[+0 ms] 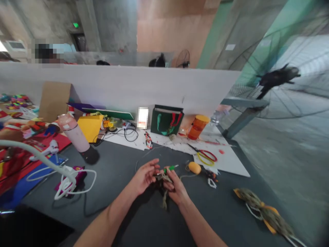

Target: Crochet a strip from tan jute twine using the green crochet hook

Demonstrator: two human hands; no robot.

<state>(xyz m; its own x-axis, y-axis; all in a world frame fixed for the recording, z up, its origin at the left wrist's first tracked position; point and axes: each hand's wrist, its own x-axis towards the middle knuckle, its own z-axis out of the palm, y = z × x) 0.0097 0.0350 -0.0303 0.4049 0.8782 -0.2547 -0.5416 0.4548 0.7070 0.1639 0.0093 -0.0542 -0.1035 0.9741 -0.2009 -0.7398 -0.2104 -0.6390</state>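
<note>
My right hand [175, 187] is closed around a small piece of olive-brown yarn work and a crochet hook [169, 169] with a green grip. The hook's metal shows at both sides of the grip. A loose tail of olive yarn [165, 200] hangs below the fingers. Close by on the left, my left hand [146, 176] has its fingers loosely bent and apart, beside the hook's left end. Whether its thumb touches the yarn is too blurred to tell. An orange-yellow egg-shaped object [194, 167] lies right of my right hand.
Scissors [207, 157] with red and yellow handles lie on a white board [231, 159]. A yarn skein [268, 211] is at the right. Behind stand a dark gift bag [167, 120] and an orange jar [198, 127]. A pink bottle [75, 133] and white cable [94, 178] are left.
</note>
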